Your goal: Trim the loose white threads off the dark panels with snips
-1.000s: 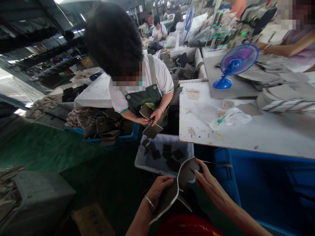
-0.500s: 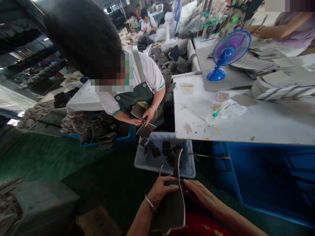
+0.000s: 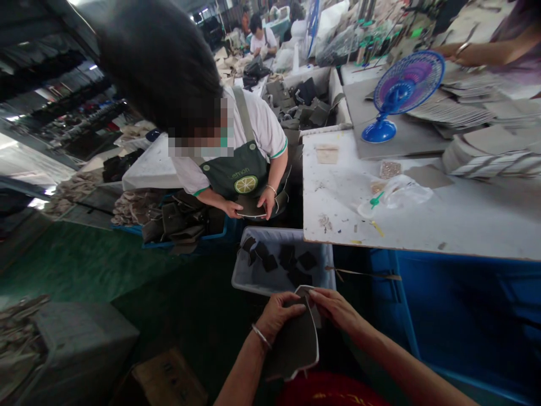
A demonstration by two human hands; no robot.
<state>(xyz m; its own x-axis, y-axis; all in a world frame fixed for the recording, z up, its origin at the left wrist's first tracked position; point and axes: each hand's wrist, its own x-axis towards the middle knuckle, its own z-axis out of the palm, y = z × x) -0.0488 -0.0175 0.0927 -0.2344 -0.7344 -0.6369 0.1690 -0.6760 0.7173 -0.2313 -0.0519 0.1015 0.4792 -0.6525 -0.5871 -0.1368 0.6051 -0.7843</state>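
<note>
A dark grey-brown fabric piece with white edging [image 3: 293,344] hangs between my hands, low in the middle of the head view. My left hand [image 3: 281,314] is closed on its left side, with the thumb lying on the near face. The fingers of my right hand [image 3: 332,307] pinch its upper right corner. Just beyond, a pale plastic bin [image 3: 249,275] holds several small dark pieces [image 3: 288,256]. Across from me, a co-worker in a green apron [image 3: 228,180] grips a similar dark piece [image 3: 252,207] with both hands.
On the right stands a white table [image 3: 338,197] with a blue fan [image 3: 386,107], a plastic bag [image 3: 406,192] and stacked grey pieces [image 3: 486,149]. Below it are blue crates [image 3: 469,304]. A grey container [image 3: 84,332] and a cardboard box [image 3: 169,378] sit at lower left.
The upper part of my fabric piece, upright before, is now folded down or lowered. My right hand has moved up to its corner. The co-worker's piece now lies flatter and lower.
</note>
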